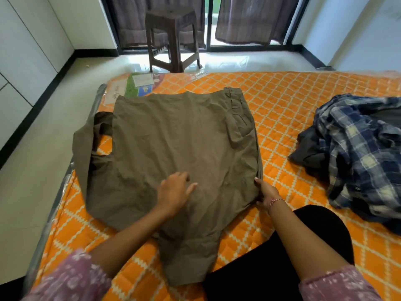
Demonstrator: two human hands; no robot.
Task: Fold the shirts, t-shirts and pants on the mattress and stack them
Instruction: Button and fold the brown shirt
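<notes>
- Evidently, an olive-brown shirt (pixel 180 144) lay spread on the orange quilted mattress (pixel 288 101), back side up, so its whole panel could be flattened before any fold was made.
- One sleeve (pixel 86 146) trailed off the shirt's left side toward the mattress edge, while another part of the garment ran back toward the person's lap; neither appeared to be folded in yet.
- The right side of the shirt seemed already turned in, giving a fairly straight edge with a button placket or pocket flap showing near the far corner.
- The left hand (pixel 173 192) rested flat on the middle of the cloth, fingers spread and relaxed, gripping nothing; it looked placed there to smooth wrinkles and pin the fabric in place.
- The right hand (pixel 265 192) was at the shirt's near right edge, its fingers curled round the doubled edge and pinching it, probably to keep that fold taut and aligned while the other hand pressed.
- A crumpled blue plaid shirt (pixel 358 153) waited well apart on the right of the mattress, with a dark grey garment (pixel 308 148) partly under it, both unfolded.
- No folded stack was visible, so the job seemed to be in its early part.
- A brown plastic stool (pixel 171 38) stood on the floor beyond the mattress, before the curtained window.
</notes>
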